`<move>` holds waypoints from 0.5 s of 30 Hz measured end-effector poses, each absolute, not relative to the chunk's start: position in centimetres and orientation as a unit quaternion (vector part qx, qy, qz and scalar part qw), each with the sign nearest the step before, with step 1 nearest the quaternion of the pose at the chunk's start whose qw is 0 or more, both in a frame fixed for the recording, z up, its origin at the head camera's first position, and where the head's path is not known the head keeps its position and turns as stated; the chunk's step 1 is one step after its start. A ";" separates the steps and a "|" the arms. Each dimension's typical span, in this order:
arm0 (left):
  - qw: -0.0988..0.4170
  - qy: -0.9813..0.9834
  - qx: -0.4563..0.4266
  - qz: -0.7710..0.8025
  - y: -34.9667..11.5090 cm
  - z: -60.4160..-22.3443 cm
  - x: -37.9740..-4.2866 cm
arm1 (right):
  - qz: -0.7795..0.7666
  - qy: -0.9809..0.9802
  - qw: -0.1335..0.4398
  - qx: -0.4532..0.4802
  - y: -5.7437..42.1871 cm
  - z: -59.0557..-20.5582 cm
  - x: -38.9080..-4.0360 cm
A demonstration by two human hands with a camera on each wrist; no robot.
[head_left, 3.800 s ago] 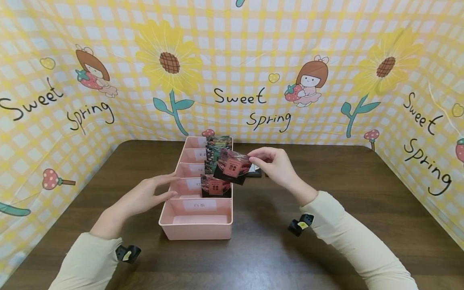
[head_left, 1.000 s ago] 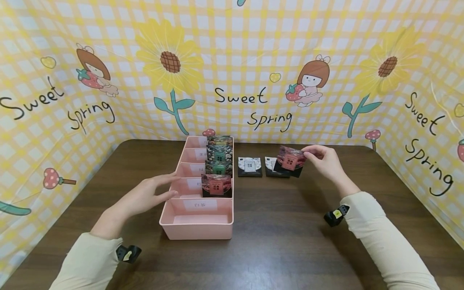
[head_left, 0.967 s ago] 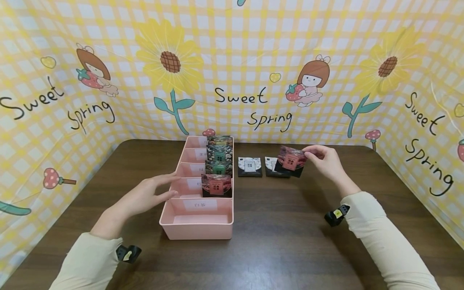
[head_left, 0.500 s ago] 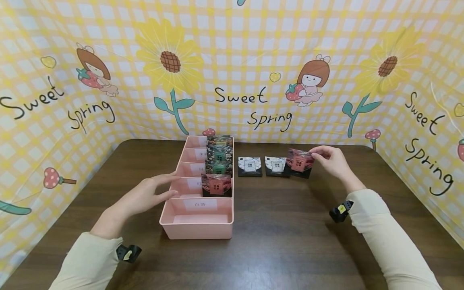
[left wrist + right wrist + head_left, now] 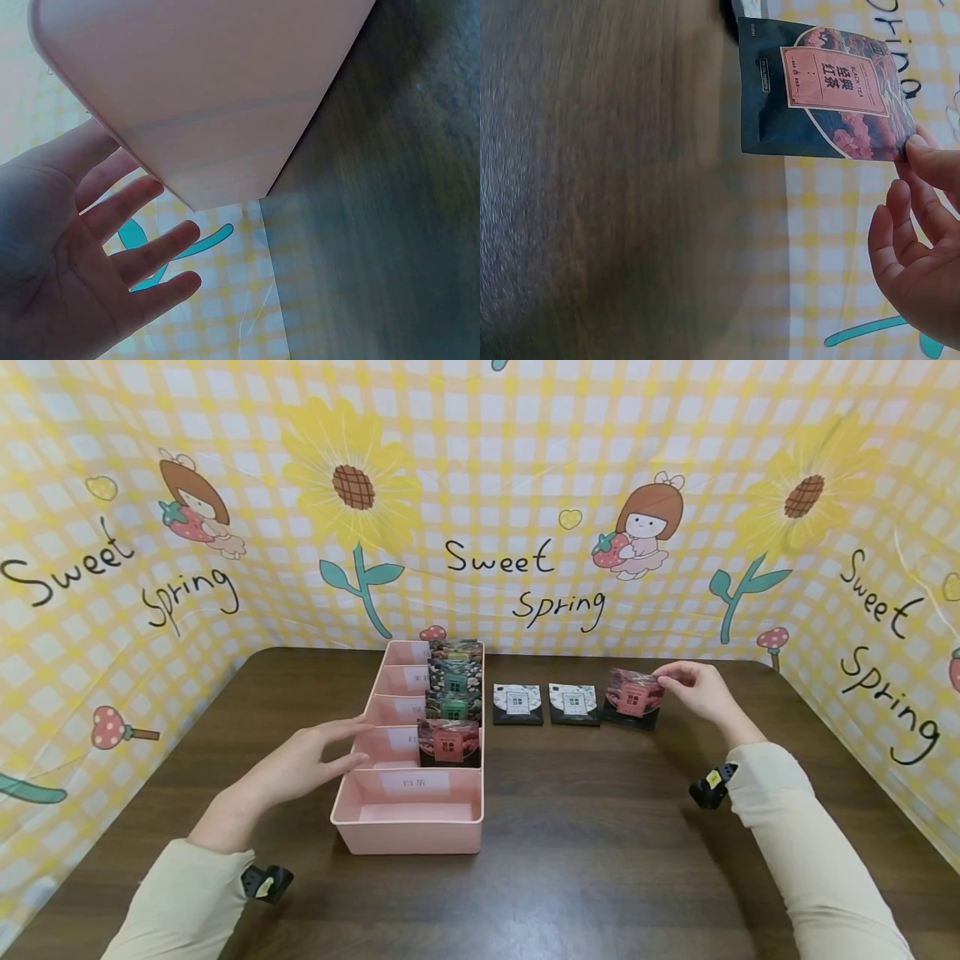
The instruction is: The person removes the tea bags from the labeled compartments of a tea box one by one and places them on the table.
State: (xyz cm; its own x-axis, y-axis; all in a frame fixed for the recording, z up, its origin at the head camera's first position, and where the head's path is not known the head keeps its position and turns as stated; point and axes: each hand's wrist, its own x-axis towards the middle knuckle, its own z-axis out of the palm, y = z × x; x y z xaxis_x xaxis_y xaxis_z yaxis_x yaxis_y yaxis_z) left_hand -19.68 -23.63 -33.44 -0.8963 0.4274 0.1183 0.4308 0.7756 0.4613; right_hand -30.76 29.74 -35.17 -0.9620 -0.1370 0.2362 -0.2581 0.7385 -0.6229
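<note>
Between thumb and forefinger my right hand [image 5: 699,693] pinches a red and black tea bag sachet [image 5: 633,699] by its upper right corner. In the right wrist view the sachet [image 5: 825,94] reads "BLACK TEA" on a pink label. It is to the right of two white and black sachets [image 5: 517,703] that lie flat on the table. My left hand [image 5: 288,766] rests on the left rim of a pink divided box [image 5: 406,837], its fingers loosely spread. In the left wrist view the fingers [image 5: 154,251] hang along the box's outer wall [image 5: 217,82].
Compartments of the box have white paper labels. Another red sachet [image 5: 448,745] stands in the second compartment from the front, with green and dark sachets [image 5: 454,681] behind it. The front compartment [image 5: 420,812] holds none. A yellow checked cloth [image 5: 480,510] hangs behind the brown table [image 5: 600,860].
My right hand has carried the red sachet rightward from above the box, past the two white sachets, uncovering the second one. The left hand has stayed at the box rim.
</note>
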 end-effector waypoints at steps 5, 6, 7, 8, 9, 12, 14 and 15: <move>0.004 -0.941 -0.230 -0.247 -23.6 -33.4 -19.7 | 0.338 -0.932 0.083 0.099 30.0 -35.6 -31.1; 0.004 -0.941 -0.230 -0.247 -23.6 -33.4 -19.7 | 0.339 -0.932 0.084 0.098 30.0 -35.6 -31.2; 0.004 -0.941 -0.230 -0.247 -23.6 -33.4 -19.7 | 0.338 -0.932 0.086 0.099 29.9 -35.7 -31.3; 0.003 -0.941 -0.230 -0.247 -23.6 -33.4 -19.7 | 0.339 -0.932 0.088 0.098 29.9 -35.7 -31.4; 0.003 -0.941 -0.230 -0.247 -23.6 -33.4 -19.7 | 0.340 -0.931 0.090 0.098 29.9 -35.7 -31.5; 0.004 -0.941 -0.230 -0.247 -23.6 -33.4 -19.7 | 0.344 -0.929 0.094 0.096 29.7 -35.7 -31.8; 0.006 -0.941 -0.231 -0.247 -23.6 -33.4 -19.7 | 0.346 -0.929 0.097 0.091 29.5 -35.7 -31.9; 0.006 -0.941 -0.232 -0.247 -23.6 -33.4 -19.8 | 0.346 -0.929 0.098 0.088 29.4 -35.7 -31.9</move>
